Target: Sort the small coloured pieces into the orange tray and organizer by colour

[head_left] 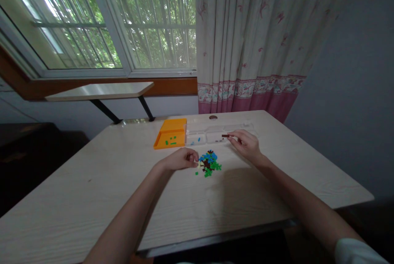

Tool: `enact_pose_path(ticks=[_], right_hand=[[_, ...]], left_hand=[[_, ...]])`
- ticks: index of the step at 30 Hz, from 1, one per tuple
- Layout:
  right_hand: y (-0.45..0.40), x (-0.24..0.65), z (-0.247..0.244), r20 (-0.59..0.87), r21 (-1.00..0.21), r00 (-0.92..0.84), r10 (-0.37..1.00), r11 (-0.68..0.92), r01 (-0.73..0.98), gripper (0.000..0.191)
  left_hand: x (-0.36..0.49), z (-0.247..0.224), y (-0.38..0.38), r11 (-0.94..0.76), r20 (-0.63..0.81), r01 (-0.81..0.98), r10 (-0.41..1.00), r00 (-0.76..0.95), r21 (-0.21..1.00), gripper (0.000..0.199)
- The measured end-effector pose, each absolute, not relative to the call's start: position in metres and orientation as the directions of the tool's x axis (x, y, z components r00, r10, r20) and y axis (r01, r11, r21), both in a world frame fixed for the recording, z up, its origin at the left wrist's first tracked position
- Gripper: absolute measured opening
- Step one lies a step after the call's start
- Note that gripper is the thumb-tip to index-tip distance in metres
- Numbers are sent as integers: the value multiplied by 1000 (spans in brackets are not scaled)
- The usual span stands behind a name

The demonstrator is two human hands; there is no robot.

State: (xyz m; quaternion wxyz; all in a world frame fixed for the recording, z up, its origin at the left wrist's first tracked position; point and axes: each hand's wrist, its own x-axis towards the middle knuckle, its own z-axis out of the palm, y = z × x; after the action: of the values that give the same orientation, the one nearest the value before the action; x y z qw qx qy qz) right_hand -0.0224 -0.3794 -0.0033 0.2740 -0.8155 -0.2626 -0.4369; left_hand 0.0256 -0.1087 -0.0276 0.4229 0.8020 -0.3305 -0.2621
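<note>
My right hand (pixel 245 144) is over the clear plastic case and pinches a long dark brown toy brick (pixel 225 136) between thumb and fingertips. On the tabletop, a heap of small building bricks (pixel 209 163) in blue, green, brown and cream lies between my hands. My left hand (pixel 183 159) rests at the heap's left side with its fingers curled; whether anything is inside them is hidden. One loose green brick (pixel 196 173) sits just below its fingertips. The orange tray (pixel 160 146) behind my left hand holds several green bricks (pixel 171 140).
A clear plastic case (pixel 205 137) beside the orange tray holds blue pieces (pixel 199 139) and a few small dark ones. At the back left stands a raised shelf (pixel 104 90) on black legs. Window and curtain (pixel 246 50) rise behind the table (pixel 101 173).
</note>
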Motion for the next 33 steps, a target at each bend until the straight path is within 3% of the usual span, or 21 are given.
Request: enact_pose_path(ticks=[16,25,33], right_hand=[[-378,-23,-7,832,-227,511,217,-708,669,15],[-369,7,-25,634,-270,760,140,-881,387,19],[-371,19,-36,538,-247,833,126,-922,299,26]], left_hand=[[24,-25,-110,-478,-144,-391,-758,636,787,34],[22,-22,-111,-505,-161,-423,-763,626,752,27],[22,-22,-111,-506,-162,-421,-763,626,753,27]])
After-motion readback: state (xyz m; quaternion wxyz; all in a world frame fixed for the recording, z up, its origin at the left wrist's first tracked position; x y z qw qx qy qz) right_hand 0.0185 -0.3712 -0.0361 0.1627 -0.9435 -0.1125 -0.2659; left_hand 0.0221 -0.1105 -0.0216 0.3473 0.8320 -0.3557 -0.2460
